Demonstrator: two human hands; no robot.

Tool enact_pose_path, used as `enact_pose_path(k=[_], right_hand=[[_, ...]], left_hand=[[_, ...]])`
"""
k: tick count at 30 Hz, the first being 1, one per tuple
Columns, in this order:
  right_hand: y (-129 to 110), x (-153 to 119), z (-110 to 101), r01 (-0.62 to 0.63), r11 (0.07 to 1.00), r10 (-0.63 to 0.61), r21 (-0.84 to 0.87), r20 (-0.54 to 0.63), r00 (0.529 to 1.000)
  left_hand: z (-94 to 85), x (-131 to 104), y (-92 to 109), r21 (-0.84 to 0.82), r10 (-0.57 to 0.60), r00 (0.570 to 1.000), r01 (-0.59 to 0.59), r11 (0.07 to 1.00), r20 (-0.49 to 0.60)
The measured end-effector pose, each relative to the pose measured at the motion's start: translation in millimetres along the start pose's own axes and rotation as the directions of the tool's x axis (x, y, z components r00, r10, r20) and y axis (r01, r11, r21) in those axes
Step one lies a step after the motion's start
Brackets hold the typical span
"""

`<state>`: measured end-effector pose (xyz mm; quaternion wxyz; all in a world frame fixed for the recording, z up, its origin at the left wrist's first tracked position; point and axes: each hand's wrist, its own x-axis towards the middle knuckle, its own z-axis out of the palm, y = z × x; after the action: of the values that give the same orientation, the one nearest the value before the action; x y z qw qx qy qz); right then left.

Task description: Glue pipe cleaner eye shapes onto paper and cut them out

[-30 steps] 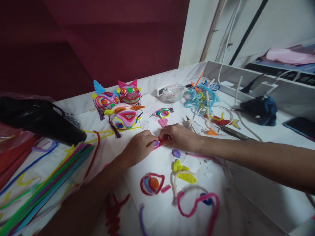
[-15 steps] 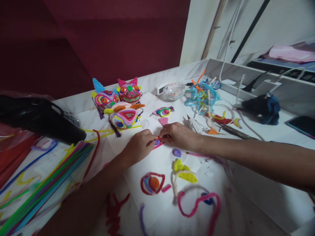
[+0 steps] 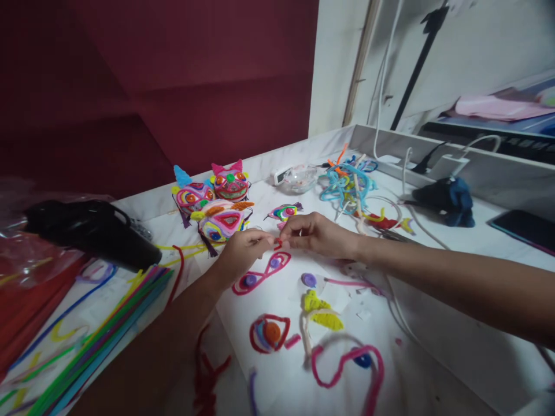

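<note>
Between the fingertips of both hands is a short red fuzzy piece [image 3: 278, 243]. My left hand [image 3: 247, 249] pinches its left side, and my right hand [image 3: 309, 234] pinches it from the right. Just below them, a pink looped outline [image 3: 260, 276] with two purple coils lies on white paper [image 3: 236, 309]. A loose purple coil [image 3: 309, 280] sits to the right of it. Nearer the camera are a red-rimmed eye shape [image 3: 270, 333] with an orange coil, a yellow fuzzy shape [image 3: 327, 319] and a curved pink stem [image 3: 342, 370].
Several colourful fuzzy animal heads [image 3: 223, 221] stand at the back left. A black tool [image 3: 93, 231] and a bundle of coloured stems [image 3: 108, 323] lie left. Tangled blue stems [image 3: 347, 185], a dark cloth [image 3: 446, 201], cables and a phone [image 3: 524, 228] are on the right.
Both hands have lifted slightly off the pink looped outline, uncovering it with its two purple coils. The red piece is now held above it. The camera view has tilted up.
</note>
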<state>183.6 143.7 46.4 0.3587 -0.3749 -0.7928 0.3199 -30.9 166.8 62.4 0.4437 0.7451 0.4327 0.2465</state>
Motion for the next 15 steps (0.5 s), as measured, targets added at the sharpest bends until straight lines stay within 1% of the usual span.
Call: enact_pose_path(k=[2,3,5,7,10,12,13,15], right_hand=[[-7,-3,-5,0.085,0.996,-0.085,-0.013,-0.021,0.996],[-10,-5,-7,0.129,0.991,-0.13,-0.021,-0.025,0.991],[-18,-10,-12,0.213,0.976,-0.214,-0.039,-0.028,0.976],[-24,-15,-17,0.292,0.954,-0.294,-0.063,-0.033,0.955],[-30,-24,-21,0.386,0.915,-0.394,-0.117,-0.054,0.917],[-33,-29,-21,0.418,0.893,-0.433,-0.167,-0.066,0.899],[-35,-31,-21,0.421,0.886,-0.44,-0.195,-0.066,0.895],[-40,-38,-21,0.399,0.881,-0.423,-0.256,-0.045,0.905]], left_hand=[[-2.2,0,9,-0.11,-0.111,0.986,0.125,0.986,0.123],[-3.2,0,13,-0.15,-0.139,0.971,0.169,0.974,0.193],[-5.0,-1,20,-0.202,-0.147,0.94,0.215,0.955,0.306],[-6.1,-3,28,-0.24,-0.139,0.92,0.238,0.941,0.366],[-4.5,-6,40,-0.243,-0.157,0.904,0.269,0.932,0.398],[-0.3,-8,50,-0.191,-0.195,0.901,0.286,0.939,0.388],[2.6,-9,54,-0.153,-0.218,0.902,0.291,0.944,0.372],[8.9,-10,62,-0.054,-0.262,0.908,0.295,0.954,0.326]])
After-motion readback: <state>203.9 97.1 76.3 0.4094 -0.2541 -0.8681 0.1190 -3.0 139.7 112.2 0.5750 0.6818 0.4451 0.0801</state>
